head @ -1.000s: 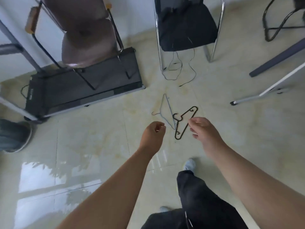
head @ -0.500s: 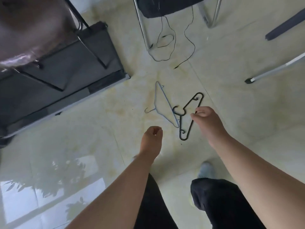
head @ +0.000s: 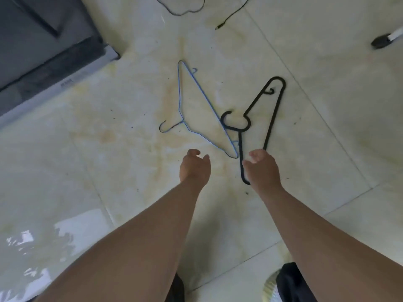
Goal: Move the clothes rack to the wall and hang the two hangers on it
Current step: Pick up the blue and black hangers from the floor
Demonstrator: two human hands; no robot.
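Blue wire hanger (head: 197,110) and black plastic hanger (head: 259,125) lie crossed on the floor tiles (head: 113,136). We hover our left hand (head: 194,166) and right hand (head: 262,167) above, half-curled, empty. Rack out of view; hanging not yet begun.

Both bare forearms are reaching down and forward side by side. The left hand (head: 194,168) is hanging with its fingers loosely curled, the grip holding nothing. The right hand (head: 262,167), just beside it, is likewise half curled, thumb apart from the fingers.
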